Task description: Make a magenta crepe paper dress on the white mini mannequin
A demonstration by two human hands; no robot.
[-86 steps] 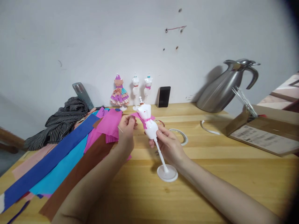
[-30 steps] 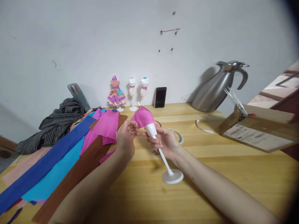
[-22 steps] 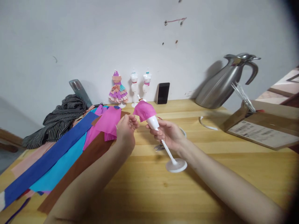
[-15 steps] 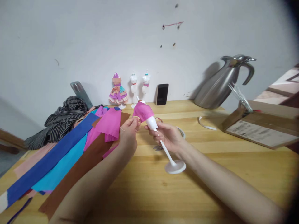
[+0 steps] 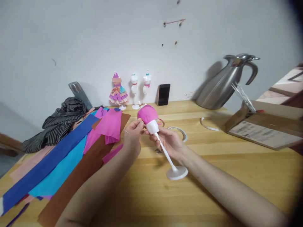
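"While the right hand (image 5: 170, 142) curls around the lower part of the white mannequin (image 5: 152, 126), what does the left hand (image 5: 133, 134) do?"

"Its thumb and fingertips are nearly closed, pinching the lower left edge of the pink piece (image 5: 148, 113) that covers the mannequin's upper body."

"And how does the mannequin sit?"

"It tilts in front of the person, over the desk (image 5: 201, 192), with its top leaning to the left and its round base (image 5: 177, 173) down to the right. I can't tell if that base touches the wood."

"What lies on the left?"

"A blue strip (image 5: 49, 164), a turquoise sheet (image 5: 62, 167) and a brown sheet (image 5: 78, 179) run slantwise, with a bright pink sheet (image 5: 110, 124) near the left hand. Behind them are a striped cloth (image 5: 56, 126) and a leaning bottle (image 5: 81, 94)."

"And at the back?"

"A mannequin in a ruffled dress (image 5: 118, 92), two small white mannequins (image 5: 134, 86) and an upright phone (image 5: 163, 94), all near the wall (image 5: 106, 37)."

"To the right?"

"A steel jug (image 5: 219, 83), a cardboard box (image 5: 267, 126) with a white label, and a curved white strip (image 5: 208, 127). A pale ring (image 5: 184, 135) lies just beyond the right hand."
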